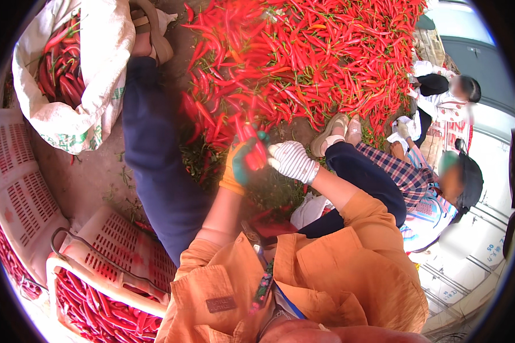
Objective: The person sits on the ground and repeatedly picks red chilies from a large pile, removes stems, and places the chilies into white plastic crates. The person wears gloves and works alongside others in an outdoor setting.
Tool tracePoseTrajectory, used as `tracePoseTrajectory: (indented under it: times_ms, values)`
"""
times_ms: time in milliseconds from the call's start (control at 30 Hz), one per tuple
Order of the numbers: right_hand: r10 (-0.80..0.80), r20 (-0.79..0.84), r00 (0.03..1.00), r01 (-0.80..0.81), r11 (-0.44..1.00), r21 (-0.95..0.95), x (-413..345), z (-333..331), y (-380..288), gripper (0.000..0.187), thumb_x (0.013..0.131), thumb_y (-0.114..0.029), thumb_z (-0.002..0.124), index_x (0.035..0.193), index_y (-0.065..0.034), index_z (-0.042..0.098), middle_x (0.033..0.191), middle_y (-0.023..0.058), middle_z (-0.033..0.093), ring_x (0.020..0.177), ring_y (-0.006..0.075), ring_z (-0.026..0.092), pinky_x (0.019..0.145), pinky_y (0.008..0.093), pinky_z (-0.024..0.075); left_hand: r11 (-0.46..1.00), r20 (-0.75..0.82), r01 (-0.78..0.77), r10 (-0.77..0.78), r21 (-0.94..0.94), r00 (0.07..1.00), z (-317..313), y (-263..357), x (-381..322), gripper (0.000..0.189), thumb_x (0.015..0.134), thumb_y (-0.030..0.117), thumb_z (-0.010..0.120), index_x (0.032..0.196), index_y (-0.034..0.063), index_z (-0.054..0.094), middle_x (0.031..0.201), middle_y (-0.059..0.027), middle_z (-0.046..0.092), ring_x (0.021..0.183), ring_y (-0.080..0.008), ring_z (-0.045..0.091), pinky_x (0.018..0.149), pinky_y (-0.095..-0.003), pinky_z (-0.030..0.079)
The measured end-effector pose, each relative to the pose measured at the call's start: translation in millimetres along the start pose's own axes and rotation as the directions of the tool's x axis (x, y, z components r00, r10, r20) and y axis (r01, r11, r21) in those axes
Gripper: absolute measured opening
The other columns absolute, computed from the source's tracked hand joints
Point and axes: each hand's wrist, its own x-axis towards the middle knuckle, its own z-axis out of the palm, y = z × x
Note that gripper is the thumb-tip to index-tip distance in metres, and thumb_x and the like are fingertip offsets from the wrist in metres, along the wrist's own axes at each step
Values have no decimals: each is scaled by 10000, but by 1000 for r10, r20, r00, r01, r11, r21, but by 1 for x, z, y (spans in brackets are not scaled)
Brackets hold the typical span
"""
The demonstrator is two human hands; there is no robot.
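My left hand (236, 167), in an orange and green work glove, is closed around a small bunch of red chili peppers (254, 154). Beside it is my right hand (294, 160) in a white glove with dark stripes, its fingertips drawn together near the bunch. Whether something thin is pinched between them is too blurred to tell. Past both hands spreads a large heap of red chili peppers (317, 55) with green stems. Green stem scraps (201, 165) litter the ground below and around my hands.
At upper left stands an open white woven sack (107, 55) holding peppers. Plastic crates (111, 240) of peppers, one with a wire handle, line the lower left. A co-worker in a dark cap (429, 206) sits close on my right; another person (442, 92) sits farther off.
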Motion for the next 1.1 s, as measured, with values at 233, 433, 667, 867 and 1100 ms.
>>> tracePoseTrajectory:
  times_ms: [233,433,667,867,1100]
  values:
    - [-527,463,712,551,829,96,-38,-27,-40,248,775,-359,523,651,-145,539,604,27,517,609,234,555,579,360,393,988,110,156,-155,5,982,3,1,-3,332,803,41,514,1132,63,470,944,-78,552,887,-226,520,765,-334,443]
    - [339,-194,921,-172,798,577,-10,-24,18,356,761,-388,587,851,-44,602,835,143,611,782,294,596,713,395,459,473,9,-54,97,879,995,-24,-16,9,319,711,12,647,1020,24,569,839,-5,601,710,-68,540,641,-234,462]
    - [566,-239,789,-306,699,647,24,38,7,246,725,-247,650,775,-21,568,709,146,581,675,306,571,649,387,444,534,-147,4,225,846,963,-39,-38,6,298,705,52,668,985,24,571,816,-15,597,681,-87,535,624,-253,461]
    - [178,-304,936,-228,964,-139,54,60,57,189,761,-255,555,891,-118,561,905,97,544,835,252,531,738,407,391,703,-351,212,57,679,935,-37,-50,1,156,780,68,631,922,31,578,803,8,580,687,-75,521,613,-233,423]
    - [-107,44,993,111,760,-640,142,32,100,253,816,-214,441,1013,-166,592,1253,90,452,1165,294,398,937,490,290,898,-403,39,157,438,902,-36,-46,9,124,822,93,591,940,60,575,833,-26,613,689,-92,545,620,-237,437]
